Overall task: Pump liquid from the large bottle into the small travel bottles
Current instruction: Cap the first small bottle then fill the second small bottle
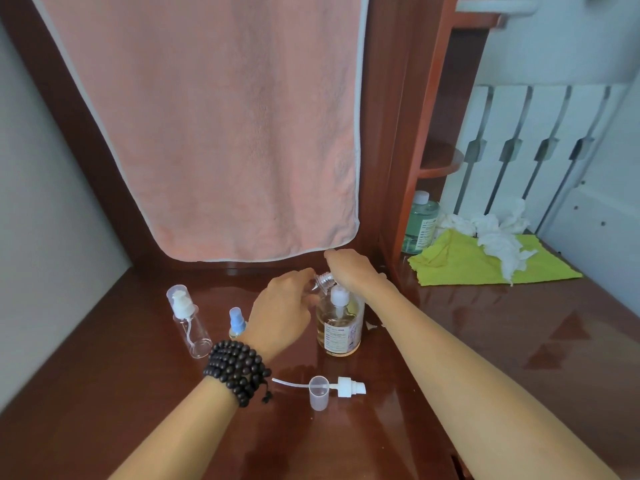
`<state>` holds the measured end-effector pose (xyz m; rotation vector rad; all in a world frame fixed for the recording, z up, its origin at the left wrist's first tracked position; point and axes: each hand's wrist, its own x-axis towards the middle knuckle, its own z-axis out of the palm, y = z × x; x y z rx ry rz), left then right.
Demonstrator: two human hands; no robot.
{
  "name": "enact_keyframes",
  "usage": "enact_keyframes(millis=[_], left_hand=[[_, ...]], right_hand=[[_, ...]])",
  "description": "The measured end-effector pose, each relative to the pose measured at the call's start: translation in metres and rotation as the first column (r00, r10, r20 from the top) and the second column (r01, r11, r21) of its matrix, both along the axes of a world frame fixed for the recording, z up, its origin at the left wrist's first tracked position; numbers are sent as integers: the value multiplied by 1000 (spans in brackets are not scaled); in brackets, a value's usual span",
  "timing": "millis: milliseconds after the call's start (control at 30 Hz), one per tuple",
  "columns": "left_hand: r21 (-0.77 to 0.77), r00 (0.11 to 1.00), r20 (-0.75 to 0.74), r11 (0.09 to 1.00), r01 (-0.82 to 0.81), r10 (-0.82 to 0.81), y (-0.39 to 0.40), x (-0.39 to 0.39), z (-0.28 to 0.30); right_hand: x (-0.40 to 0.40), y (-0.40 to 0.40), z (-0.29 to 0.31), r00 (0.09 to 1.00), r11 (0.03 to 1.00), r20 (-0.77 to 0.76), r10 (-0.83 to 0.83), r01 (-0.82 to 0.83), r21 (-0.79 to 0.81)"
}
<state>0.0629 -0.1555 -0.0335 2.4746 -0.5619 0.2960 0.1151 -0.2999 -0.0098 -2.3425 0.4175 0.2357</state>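
The large bottle (338, 327) of amber liquid stands on the wooden table (485, 341), its white pump collar showing. My right hand (349, 270) lies palm-down on the pump head. My left hand (282, 306) grips a small clear travel bottle (323, 279), tilted with its threaded open neck under the pump spout. Left of them stand an empty clear pump bottle (189, 322) and a small blue spray bottle (237, 322). A loose white pump top with its tube (348, 387) and a clear cap (319, 392) lie in front.
A pink towel (214, 126) hangs behind the table. At the right, a green bottle (420, 226) stands by a wooden post, beside a yellow-green cloth (460, 261) with crumpled white tissues (498, 237). Wet patches glisten on the table.
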Motion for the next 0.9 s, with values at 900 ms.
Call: enact_keyframes(millis=[900], left_hand=[[36, 999, 13, 999, -36, 36, -9, -9, -9]], right_hand=[[4, 0, -18, 1000, 996, 17, -2, 3, -88]])
